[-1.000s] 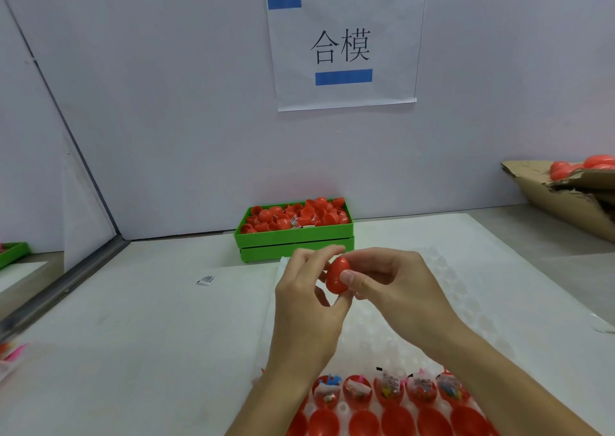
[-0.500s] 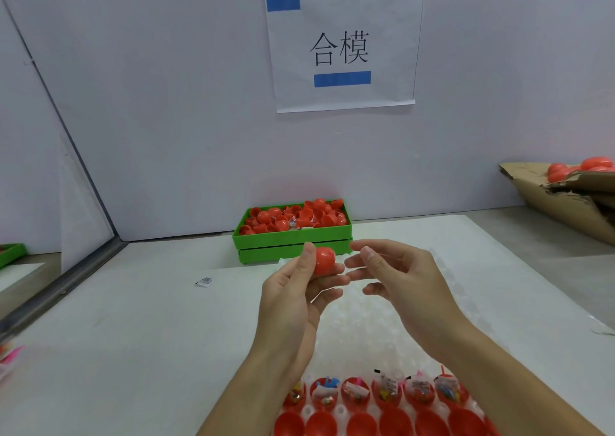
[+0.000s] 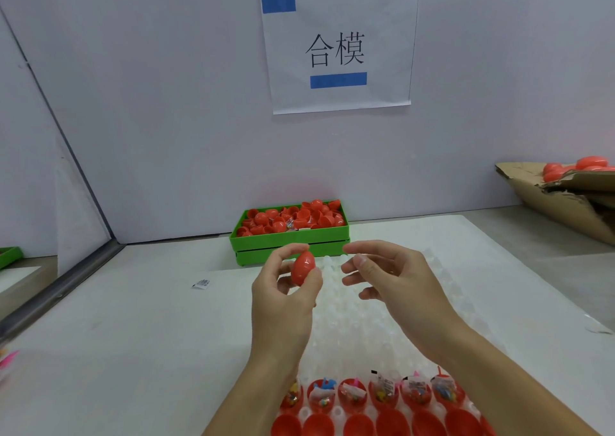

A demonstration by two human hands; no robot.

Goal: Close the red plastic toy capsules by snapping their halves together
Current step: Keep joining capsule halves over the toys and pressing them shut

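Nearest to me, at the bottom edge: a row of red capsule halves (image 3: 356, 424) seated dome-up in the white moulded tray (image 3: 352, 322). Just beyond them, a row of open red halves (image 3: 351, 394), each holding a small bagged toy. The rest of the tray shows bare translucent sockets running away from me.

Above the tray, my left hand (image 3: 283, 297) — thumb and fingertips pinch a closed red capsule (image 3: 303, 268), egg-shaped, tilted a little, its seam not readable from here. The capsule is off the tray, held in the air in front of the green bin.

My right hand (image 3: 392, 276) sits just beside it, apart from the capsule, fingers loosely bent and holding nothing.

To the left of the tray, on the white table (image 3: 133, 319): one small printed sachet (image 3: 201, 283), lying flat, well apart from my hands. At the far left edge, a pink scrap (image 3: 7, 359), cut off by the frame.

Against the back wall: a green bin (image 3: 289, 242), heaped with loose red capsule halves (image 3: 293, 217) — it appears to rest on a second green bin of the same kind.

Far right: a torn cardboard box (image 3: 562, 202) with closed red capsules (image 3: 579, 166) showing over its edge.

On the wall: a white paper sign (image 3: 339, 49) with two printed characters and two blue strips.
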